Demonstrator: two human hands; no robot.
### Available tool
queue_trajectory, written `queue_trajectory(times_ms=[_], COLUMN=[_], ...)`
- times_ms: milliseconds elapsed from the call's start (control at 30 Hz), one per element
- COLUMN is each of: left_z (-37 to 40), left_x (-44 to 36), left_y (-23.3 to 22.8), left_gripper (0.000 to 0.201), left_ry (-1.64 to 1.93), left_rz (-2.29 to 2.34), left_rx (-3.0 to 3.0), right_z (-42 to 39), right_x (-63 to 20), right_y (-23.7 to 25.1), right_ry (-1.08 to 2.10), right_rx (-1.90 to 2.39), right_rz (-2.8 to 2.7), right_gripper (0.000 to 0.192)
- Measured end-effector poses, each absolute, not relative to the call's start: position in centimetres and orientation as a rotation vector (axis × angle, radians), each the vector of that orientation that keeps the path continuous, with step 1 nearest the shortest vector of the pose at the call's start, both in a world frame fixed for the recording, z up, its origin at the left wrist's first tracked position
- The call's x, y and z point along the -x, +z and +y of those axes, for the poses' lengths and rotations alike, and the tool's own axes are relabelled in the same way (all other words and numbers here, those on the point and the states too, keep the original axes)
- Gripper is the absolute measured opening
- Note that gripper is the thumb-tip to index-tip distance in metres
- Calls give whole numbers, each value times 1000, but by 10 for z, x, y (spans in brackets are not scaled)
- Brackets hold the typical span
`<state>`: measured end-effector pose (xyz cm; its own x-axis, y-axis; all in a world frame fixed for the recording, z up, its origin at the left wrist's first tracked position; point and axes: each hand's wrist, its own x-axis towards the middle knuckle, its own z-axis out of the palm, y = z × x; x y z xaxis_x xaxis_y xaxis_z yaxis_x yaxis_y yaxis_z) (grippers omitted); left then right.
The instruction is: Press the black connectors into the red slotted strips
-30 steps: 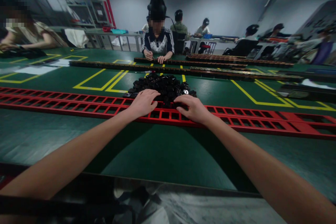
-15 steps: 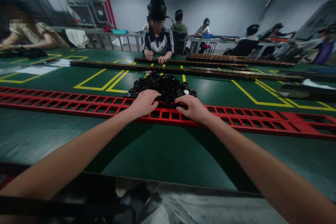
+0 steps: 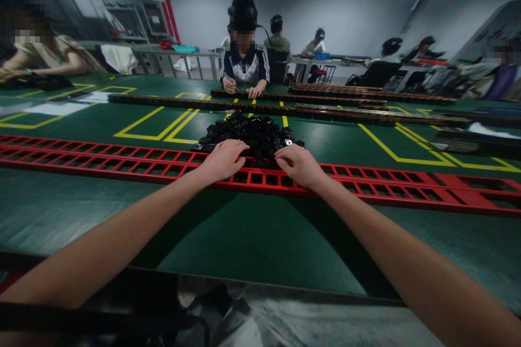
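Observation:
A long red slotted frame lies across the table, its surface divided into rows of rectangular openings. Heaped against its far edge is a pile of small black blocky pieces. My left hand rests over the frame at the pile's left side, palm down, fingers stretched and thumb apart. At the pile's near right edge is my right hand, its fingers curled and the thumb drawn close to the index finger. Whatever lies between those fingertips is too small and dark to make out.
The green table carries yellow tape outlines. Beyond the pile run long dark strips, and white sheets lie at the left. Opposite me a person works with both hands on another strip. Other people sit farther back.
My right hand has shifted slightly right, and its thumb and fingers have come closer together. My left hand stays in place.

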<state>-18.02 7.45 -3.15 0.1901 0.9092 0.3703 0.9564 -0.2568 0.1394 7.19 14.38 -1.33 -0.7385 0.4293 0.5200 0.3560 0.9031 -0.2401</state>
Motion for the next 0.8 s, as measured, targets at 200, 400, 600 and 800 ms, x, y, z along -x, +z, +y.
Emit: queue_trajectory(times_ms=[200,400,600,800], left_z=[75,75,74,73], left_x=[182,181,179,177], left_y=[-33,-32,-32,-33], left_gripper=[42,41,39,39], left_ry=[-598,-564,-584,-605], left_rz=[-1806,-1796,-1780,-1780], left_rx=[2348,2335,2320,2296], right_z=[157,160,154,154], right_x=[-84,-83,-81,-82], right_y=[-11,-13,-14,-13], right_ry=[-117,-144,-205,-209], right_rx=[959,1036,1070,1149], right_rz=[-2281,-2362,-2397,-2410], right_gripper=[25,23,24,25])
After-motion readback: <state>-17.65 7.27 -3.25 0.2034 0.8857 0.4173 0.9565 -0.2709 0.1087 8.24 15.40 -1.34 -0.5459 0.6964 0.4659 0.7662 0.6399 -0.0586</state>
